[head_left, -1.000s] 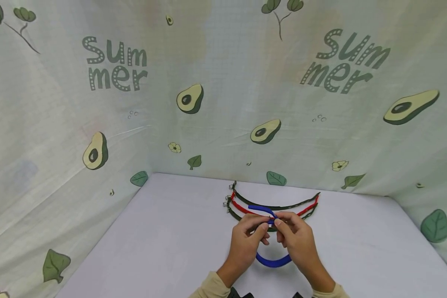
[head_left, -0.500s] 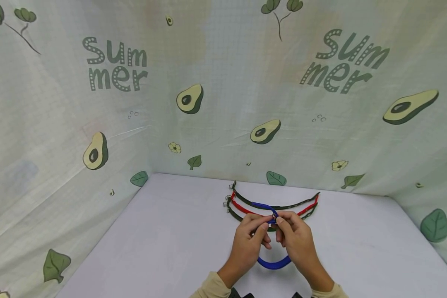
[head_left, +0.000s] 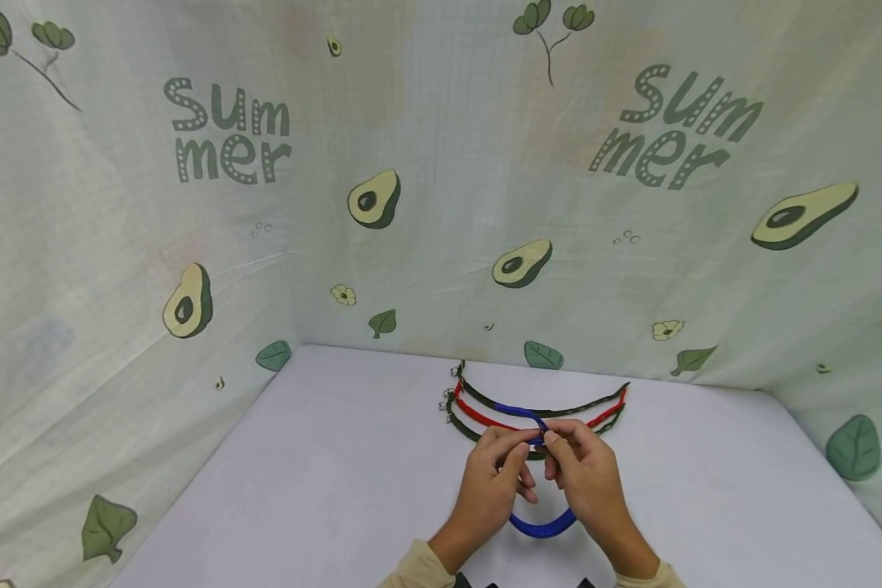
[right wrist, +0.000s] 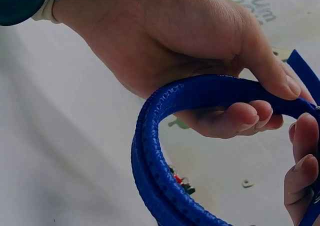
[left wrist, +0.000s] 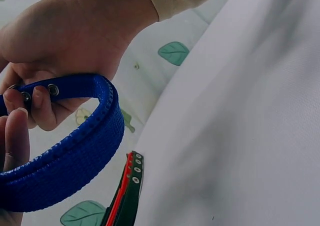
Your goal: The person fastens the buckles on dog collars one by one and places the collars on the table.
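A blue padded collar [head_left: 544,529] with metal eyelets is bent into a loop between the two hands, its lower curve hanging below them. My left hand [head_left: 488,482] pinches one end part of it near the join. Opposite, my right hand [head_left: 588,472] grips the strap between thumb and fingers. The strap's free end [head_left: 518,410] sticks out past the fingertips to the back left. In the left wrist view two eyelets show on the collar [left wrist: 75,171] beside the left fingers. Fingers largely hide the join; a bit of metal shows at the right wrist view's edge.
Behind the hands on the white table [head_left: 323,490] lie a red collar [head_left: 478,411] and dark green collars [head_left: 581,406], curved alongside one another with metal buckles [head_left: 447,396] at the left. A printed curtain [head_left: 441,163] closes off the back and sides.
The collar's hanging loop has sunk slightly and its free end has tilted a little. Fingers have shifted slightly at the join, where metal showed half a second ago. Both hands keep their hold.
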Available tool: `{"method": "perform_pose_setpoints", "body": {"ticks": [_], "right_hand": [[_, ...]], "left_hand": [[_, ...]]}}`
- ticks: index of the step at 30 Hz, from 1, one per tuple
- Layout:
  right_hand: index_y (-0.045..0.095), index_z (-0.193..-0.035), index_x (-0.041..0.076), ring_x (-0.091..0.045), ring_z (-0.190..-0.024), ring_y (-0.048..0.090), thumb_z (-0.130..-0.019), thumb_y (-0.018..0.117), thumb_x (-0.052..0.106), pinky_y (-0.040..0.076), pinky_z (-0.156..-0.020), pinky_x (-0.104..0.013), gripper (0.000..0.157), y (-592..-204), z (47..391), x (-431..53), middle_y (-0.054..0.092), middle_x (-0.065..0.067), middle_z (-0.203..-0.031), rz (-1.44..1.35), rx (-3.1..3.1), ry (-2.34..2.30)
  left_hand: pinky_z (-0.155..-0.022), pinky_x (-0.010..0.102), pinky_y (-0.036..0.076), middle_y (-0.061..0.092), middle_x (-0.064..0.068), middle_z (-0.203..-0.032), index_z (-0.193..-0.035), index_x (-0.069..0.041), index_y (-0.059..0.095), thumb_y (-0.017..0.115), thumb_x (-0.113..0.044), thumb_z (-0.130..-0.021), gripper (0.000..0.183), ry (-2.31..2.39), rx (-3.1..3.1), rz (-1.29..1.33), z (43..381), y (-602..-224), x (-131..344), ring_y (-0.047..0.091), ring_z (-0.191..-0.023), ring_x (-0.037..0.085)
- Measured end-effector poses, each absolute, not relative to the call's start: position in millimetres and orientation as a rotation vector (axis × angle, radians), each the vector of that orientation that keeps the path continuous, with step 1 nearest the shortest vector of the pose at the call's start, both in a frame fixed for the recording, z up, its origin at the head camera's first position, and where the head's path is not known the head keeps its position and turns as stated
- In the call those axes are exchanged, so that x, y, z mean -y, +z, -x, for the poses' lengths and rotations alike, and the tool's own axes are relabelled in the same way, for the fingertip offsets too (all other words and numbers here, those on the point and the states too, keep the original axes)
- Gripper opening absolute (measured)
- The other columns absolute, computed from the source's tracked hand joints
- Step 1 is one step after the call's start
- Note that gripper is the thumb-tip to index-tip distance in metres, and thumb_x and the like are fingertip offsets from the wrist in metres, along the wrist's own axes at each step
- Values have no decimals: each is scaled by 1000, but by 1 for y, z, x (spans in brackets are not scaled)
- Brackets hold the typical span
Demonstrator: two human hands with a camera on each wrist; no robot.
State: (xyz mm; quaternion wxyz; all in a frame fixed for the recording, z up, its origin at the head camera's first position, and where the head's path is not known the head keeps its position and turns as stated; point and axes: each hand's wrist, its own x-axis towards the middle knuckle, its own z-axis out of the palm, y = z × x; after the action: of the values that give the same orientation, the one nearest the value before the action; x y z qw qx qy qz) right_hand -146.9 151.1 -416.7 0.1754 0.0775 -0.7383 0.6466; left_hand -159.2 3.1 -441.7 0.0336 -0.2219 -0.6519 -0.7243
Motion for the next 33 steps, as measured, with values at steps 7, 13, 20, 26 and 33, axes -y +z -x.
{"method": "perform_pose_setpoints", "body": {"ticks": [7,13,20,26,33], "right_hand": [[67,-110,4,-25,-53,55,-101,60,7,45,-44,-30,11,-416,146,-151,58,-9,-63,-196,2128,1778],[69,-115,12,-24,-56,58,-100,62,9,47,-46,-29,17,-416,145,-152,61,-10,-75,-210,2149,1732],[71,-118,13,-20,-57,57,-100,62,8,47,-48,-29,21,-418,146,-154,61,-4,-68,-278,2154,1695],[73,-117,14,-20,-55,57,-98,62,3,47,-47,-29,24,-420,147,-156,60,-4,-66,-305,2178,1634],[72,-114,13,-16,-52,55,-97,60,-4,45,-44,-29,27,-421,149,-158,60,-1,-70,-354,2182,1560]], "left_hand": [[-53,40,58,52,8,-106,-123,-19,70,54,-26,-105,25,-2269,2021,628,158,-441,-1,65,-66,12],[-52,40,58,52,8,-106,-123,-18,71,55,-24,-105,25,-2268,2016,624,156,-441,0,64,-66,11],[-54,38,58,53,8,-106,-123,-20,70,54,-26,-105,25,-2264,2049,601,157,-441,1,63,-66,11],[-55,39,58,52,14,-109,-124,-19,70,53,-28,-106,26,-2272,2044,619,158,-442,0,62,-67,10],[-54,40,58,52,15,-111,-124,-15,69,52,-26,-106,26,-2283,2014,654,158,-442,-2,61,-67,9]]}}
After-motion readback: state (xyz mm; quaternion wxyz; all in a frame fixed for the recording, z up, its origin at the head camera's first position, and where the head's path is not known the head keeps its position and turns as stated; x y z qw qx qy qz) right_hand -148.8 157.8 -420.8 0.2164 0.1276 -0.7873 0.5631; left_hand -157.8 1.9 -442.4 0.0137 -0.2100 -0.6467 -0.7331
